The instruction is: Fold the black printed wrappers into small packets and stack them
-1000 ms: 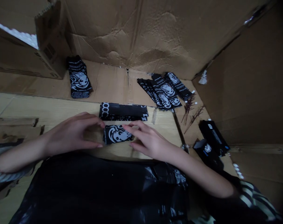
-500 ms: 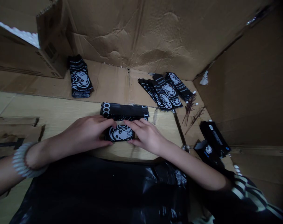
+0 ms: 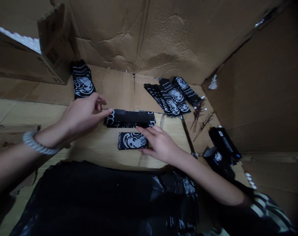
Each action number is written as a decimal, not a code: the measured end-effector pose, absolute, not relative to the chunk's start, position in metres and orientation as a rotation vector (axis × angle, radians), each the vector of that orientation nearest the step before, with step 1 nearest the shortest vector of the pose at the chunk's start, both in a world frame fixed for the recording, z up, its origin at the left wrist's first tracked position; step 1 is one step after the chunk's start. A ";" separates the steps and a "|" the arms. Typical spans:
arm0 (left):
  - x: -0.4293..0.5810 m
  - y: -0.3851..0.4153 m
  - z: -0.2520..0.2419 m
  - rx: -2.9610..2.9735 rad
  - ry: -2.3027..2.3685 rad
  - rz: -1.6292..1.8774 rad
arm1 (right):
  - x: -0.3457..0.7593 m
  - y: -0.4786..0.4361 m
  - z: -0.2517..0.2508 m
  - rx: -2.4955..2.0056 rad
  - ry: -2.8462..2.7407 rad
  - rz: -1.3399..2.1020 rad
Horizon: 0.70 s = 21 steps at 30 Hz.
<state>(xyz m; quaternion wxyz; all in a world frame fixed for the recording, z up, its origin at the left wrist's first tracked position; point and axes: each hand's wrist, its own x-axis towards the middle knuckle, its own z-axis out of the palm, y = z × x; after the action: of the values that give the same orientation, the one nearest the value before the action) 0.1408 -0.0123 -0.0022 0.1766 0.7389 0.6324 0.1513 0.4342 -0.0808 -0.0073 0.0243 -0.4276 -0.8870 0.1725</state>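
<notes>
There is one left hand [image 3: 82, 114] and one right hand [image 3: 158, 144], one coiled bracelet [image 3: 39, 144], one single black printed card [image 3: 132, 141], five stacks of black printed cards [image 3: 129, 118], two black boxes [image 3: 224, 144] and two bunches of thin reddish sticks [image 3: 197, 114].

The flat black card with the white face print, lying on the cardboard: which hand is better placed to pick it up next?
Probably the right hand: it rests low beside the flat black card, at the card's right end. The left hand is raised farther away, with its thumb near the long black stack.
</notes>
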 end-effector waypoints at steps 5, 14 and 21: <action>0.141 -0.001 -0.016 1.899 1.689 0.426 | 0.448 -0.085 -0.008 -1.331 -2.705 0.530; 0.135 0.004 -0.014 1.564 1.595 0.581 | 0.453 -0.088 -0.009 -1.342 -2.689 0.515; 0.129 -0.012 0.000 1.249 1.490 0.631 | 0.446 -0.085 -0.007 -1.310 -2.673 0.500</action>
<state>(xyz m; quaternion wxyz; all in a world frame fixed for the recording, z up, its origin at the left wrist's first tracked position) 0.1289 -0.0121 0.0001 0.5217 0.5213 0.6218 0.2633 0.4463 -0.0848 -0.0072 0.0617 -0.4331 -0.8839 0.1653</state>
